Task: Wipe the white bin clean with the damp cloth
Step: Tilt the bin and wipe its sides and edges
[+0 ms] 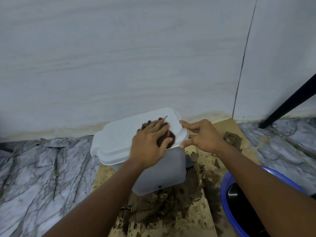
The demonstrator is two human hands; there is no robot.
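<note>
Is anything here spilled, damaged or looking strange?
Yes. The cardboard under the white bin looks wet, spattered with dark brown stains, and torn; loose scraps lie right of the bin. The bin itself looks undamaged.

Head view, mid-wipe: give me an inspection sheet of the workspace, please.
Surface: cardboard sheet under the bin, wet, with brown stains.
Job's things: white bin upright, lid on; brown cloth on the lid.
Clutter: blue basin at lower right, dark inside; brown scraps on the cardboard.
Grippers: left hand presses the cloth flat; right hand pinches the lid's right rim.
Cables: nothing seen.
Surroundings: grey wall; marble-pattern floor; black pole at right.
</note>
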